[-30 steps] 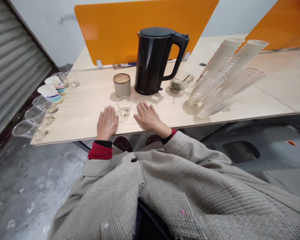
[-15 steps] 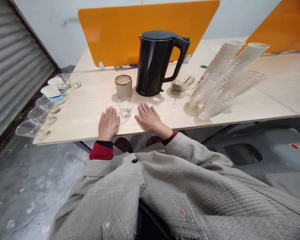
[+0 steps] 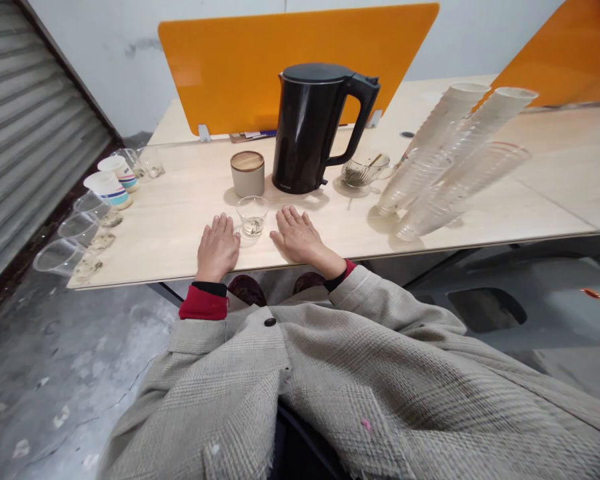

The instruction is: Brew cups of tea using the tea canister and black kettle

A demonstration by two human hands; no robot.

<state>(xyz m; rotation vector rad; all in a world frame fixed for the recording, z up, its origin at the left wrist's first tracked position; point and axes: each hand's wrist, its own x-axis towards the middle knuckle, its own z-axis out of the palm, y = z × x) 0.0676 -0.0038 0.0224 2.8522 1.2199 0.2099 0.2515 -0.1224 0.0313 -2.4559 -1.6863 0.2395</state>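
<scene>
My left hand [image 3: 217, 246] lies flat on the wooden table [image 3: 170, 220], fingers stretched out, holding nothing. My right hand [image 3: 297, 235] rests flat in the same way, a little to the right. Between the two hands stands a small clear glass cup [image 3: 252, 215] with some tea leaves at its bottom; neither hand touches it. Behind the cup are a beige jar with a wooden lid [image 3: 247, 173] and a black electric kettle [image 3: 315, 127].
A glass bowl with leaves and a spoon [image 3: 363, 171] sits right of the kettle. Stacks of clear and paper cups [image 3: 445, 159] lie on their sides at the right. Several plastic and paper cups [image 3: 97, 200] line the table's left edge. An orange divider [image 3: 240, 60] stands behind.
Both hands stay flat beside the glass cup. Only the camera view has shifted slightly.
</scene>
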